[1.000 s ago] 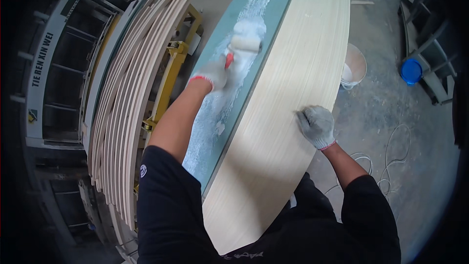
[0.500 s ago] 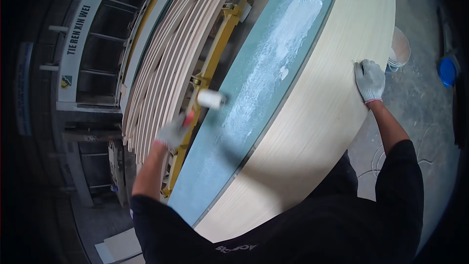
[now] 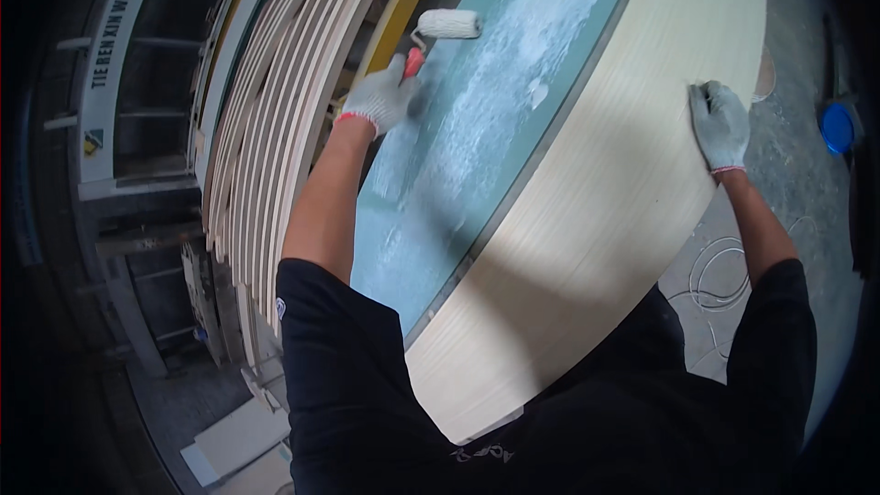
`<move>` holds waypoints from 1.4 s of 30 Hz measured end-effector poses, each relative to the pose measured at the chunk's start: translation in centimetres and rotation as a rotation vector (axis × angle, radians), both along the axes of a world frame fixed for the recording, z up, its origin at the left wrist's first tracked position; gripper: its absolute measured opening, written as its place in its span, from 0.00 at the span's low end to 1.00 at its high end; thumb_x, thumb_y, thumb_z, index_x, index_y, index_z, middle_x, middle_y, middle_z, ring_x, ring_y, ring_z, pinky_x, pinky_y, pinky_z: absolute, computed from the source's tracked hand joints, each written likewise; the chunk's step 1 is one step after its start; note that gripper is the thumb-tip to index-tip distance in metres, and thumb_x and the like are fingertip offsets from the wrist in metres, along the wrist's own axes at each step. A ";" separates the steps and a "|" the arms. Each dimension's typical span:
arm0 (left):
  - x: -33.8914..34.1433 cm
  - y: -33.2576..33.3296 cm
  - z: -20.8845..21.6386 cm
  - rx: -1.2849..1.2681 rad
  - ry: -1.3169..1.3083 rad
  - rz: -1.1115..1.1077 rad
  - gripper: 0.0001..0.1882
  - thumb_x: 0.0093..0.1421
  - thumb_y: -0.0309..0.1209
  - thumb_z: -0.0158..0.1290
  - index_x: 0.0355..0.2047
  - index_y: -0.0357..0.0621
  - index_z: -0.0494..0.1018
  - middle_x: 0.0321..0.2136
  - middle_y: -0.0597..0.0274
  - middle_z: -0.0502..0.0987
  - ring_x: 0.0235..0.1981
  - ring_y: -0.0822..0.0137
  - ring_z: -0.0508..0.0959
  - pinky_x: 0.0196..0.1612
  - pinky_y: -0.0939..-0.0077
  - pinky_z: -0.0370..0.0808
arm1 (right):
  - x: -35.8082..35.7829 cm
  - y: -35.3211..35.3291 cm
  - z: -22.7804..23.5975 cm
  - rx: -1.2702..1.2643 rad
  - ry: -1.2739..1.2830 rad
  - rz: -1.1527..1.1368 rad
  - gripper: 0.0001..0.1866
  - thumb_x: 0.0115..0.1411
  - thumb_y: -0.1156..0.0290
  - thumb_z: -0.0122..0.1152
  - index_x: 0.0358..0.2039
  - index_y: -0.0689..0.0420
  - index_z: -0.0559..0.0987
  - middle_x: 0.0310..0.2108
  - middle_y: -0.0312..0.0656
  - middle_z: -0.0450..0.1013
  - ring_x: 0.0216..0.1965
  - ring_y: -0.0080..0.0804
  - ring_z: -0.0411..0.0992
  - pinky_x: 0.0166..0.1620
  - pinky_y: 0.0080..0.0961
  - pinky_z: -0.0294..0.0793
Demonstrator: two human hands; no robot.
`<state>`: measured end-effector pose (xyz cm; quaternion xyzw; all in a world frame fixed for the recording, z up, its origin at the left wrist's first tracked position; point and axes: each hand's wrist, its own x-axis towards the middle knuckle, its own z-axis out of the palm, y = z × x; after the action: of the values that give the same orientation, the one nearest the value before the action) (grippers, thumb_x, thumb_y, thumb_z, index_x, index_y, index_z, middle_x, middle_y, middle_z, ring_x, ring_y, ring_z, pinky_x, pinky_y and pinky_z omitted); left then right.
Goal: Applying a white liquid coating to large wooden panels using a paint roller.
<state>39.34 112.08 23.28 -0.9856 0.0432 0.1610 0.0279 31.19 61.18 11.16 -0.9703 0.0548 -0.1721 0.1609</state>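
Note:
My left hand (image 3: 380,96), in a white knit glove, is closed around the red handle of a paint roller (image 3: 449,24). Its white fluffy sleeve is over the left edge of a long blue-green panel (image 3: 371,252). A wet white coating (image 3: 490,96) streaks the panel, thicker toward the far end, with a small white blob beside it. Alongside on the right lies a pale wood-grain sheet (image 3: 587,211). My right hand (image 3: 721,128), also gloved, grips that sheet's right edge, thumb on top; the other fingers are partly hidden.
Curved stacked wooden strips (image 3: 275,119) stand left of the panel, beside a yellow metal frame (image 3: 396,14). Farther left is a dark rack (image 3: 115,73). On the right floor are a bucket (image 3: 764,78), a blue round lid (image 3: 837,129) and a coiled hose (image 3: 720,275).
My left hand has carried the roller forward and to the right, toward the far part of the coated panel. My right hand stays at the sheet's edge while the view shifts slightly.

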 end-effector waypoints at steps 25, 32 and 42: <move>-7.6 6.4 2.4 0.152 0.134 0.040 0.32 0.71 0.52 0.44 0.68 0.46 0.61 0.48 0.36 0.79 0.50 0.40 0.80 0.53 0.51 0.75 | -0.2 -0.8 -0.7 -0.044 0.044 -0.016 0.17 0.68 0.56 0.54 0.35 0.58 0.78 0.36 0.50 0.77 0.40 0.51 0.76 0.43 0.42 0.74; -6.6 6.6 2.9 0.122 0.082 -0.038 0.32 0.71 0.51 0.45 0.69 0.48 0.59 0.49 0.38 0.79 0.51 0.43 0.80 0.52 0.51 0.75 | 0.3 -2.1 -2.7 0.053 0.065 0.012 0.19 0.69 0.55 0.53 0.39 0.61 0.78 0.39 0.52 0.78 0.40 0.54 0.76 0.43 0.41 0.74; -50.2 34.1 7.4 0.342 0.544 0.493 0.33 0.68 0.54 0.47 0.70 0.63 0.58 0.47 0.39 0.80 0.47 0.38 0.80 0.50 0.51 0.77 | 1.0 -2.8 -2.5 -0.091 0.135 -0.081 0.22 0.70 0.52 0.53 0.48 0.58 0.80 0.45 0.51 0.79 0.46 0.50 0.77 0.50 0.37 0.75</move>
<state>-10.82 146.20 30.69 -0.8690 -0.2163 0.4226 0.1396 32.23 58.36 8.66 -0.9830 0.0968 -0.1148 0.1056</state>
